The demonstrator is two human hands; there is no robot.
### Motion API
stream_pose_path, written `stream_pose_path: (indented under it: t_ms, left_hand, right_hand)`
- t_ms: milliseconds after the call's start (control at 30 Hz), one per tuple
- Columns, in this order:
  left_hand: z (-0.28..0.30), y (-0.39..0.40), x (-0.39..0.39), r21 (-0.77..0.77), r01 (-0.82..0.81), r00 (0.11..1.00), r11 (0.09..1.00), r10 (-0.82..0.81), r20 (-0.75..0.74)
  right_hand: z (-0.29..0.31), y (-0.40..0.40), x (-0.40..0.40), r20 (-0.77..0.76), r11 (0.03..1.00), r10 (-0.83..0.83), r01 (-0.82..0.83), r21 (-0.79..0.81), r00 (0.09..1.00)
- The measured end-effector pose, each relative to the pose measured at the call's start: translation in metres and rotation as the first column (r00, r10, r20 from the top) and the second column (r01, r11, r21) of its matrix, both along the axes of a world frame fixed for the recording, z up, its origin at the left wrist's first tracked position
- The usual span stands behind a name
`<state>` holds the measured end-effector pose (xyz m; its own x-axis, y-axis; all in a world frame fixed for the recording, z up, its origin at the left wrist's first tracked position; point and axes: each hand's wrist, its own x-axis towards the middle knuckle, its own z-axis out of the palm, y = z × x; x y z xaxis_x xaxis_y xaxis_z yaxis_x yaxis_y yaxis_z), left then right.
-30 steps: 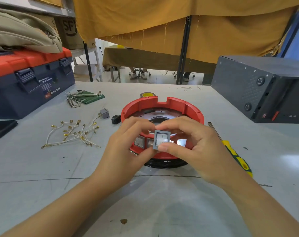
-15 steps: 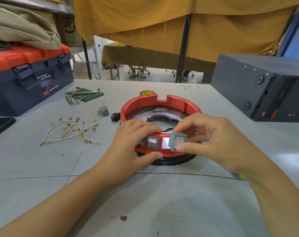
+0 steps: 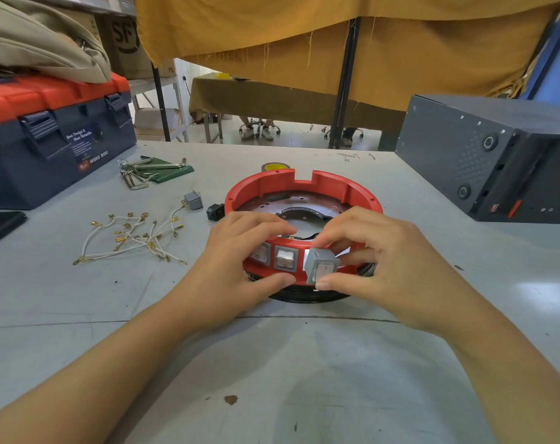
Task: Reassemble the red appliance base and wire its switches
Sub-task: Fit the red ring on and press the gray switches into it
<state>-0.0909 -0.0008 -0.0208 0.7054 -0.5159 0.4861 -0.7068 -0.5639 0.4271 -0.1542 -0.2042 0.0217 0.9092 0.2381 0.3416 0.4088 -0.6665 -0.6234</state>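
My right hand pinches a grey switch, hiding its slot; my left hand grips the red base, half-covering 1 switch.

— Where is the red appliance base?

— Flat on the grey table, a round red ring with a notch in its far rim, a metal plate inside and a black ring under it.

— And the switches?

— Two grey rocker switches sit in its near wall: the left switch partly hidden, the middle switch plain to see. A third switch is tilted at the next opening, not seated.

— Spare parts?

— A loose switch and white wires with brass terminals lie to the left.
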Motion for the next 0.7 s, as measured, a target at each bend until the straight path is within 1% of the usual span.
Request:
stream_pose_path:
  t_ms: [67, 133, 300, 400, 533, 633, 700]
  left_hand:
    - [0.000, 0.002, 0.002, 0.009, -0.015, 1.000, 1.000, 0.015, -0.014]
    - [0.000, 0.003, 0.002, 0.003, -0.016, 1.000, 1.000, 0.016, -0.021]
    - [0.000, 0.004, 0.003, -0.021, -0.023, 0.999, 1.000, 0.023, -0.038]
    - [0.000, 0.003, 0.002, -0.020, -0.025, 0.999, 0.999, 0.025, -0.023]
    - [0.001, 0.000, -0.003, -0.015, -0.008, 1.000, 1.000, 0.007, -0.013]
    - [0.002, -0.002, -0.007, -0.028, 0.028, 1.000, 0.999, -0.028, 0.002]
    - [0.002, -0.004, -0.009, -0.024, 0.030, 1.000, 0.999, -0.030, 0.004]
  right_hand:
    - [-0.001, 0.002, -0.001, 0.011, 0.998, -0.006, 0.007, -0.063, 1.000]
    - [-0.002, 0.003, -0.001, 0.021, 0.996, -0.004, 0.006, -0.088, 1.000]
    - [-0.005, 0.007, -0.001, 0.053, 0.996, -0.017, 0.022, -0.088, 0.998]
    - [-0.007, 0.009, -0.001, 0.034, 0.997, -0.010, 0.012, -0.074, 0.999]
    - [-0.007, 0.009, -0.001, 0.018, 0.994, -0.019, 0.021, -0.105, 1.000]
    - [-0.008, 0.011, -0.001, 0.047, 0.993, -0.041, 0.046, -0.106, 0.998]
    - [-0.009, 0.013, -0.003, 0.094, 0.989, -0.067, 0.078, -0.123, 0.993]
